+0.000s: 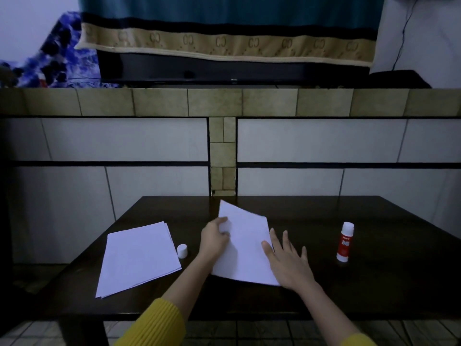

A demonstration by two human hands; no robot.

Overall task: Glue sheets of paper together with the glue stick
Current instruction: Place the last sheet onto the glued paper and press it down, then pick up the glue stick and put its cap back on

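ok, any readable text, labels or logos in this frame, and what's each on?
Glue stick: white print on the red label, too blurred to read.
Screen: small mark on the bottom bezel, too small to read.
Draped cloth: repeated interlocking "CC"-like motif on the tan band.
Paper: none visible.

Bare table (374, 283) lies between the centre sheet (247, 255) and upright glue stick (345, 242).

head view, forward and down, table (374, 283) near

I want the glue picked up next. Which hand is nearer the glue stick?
Right. The right hand lies on the middle sheet, nearest the glue stick; the left hand holds that sheet's far side.
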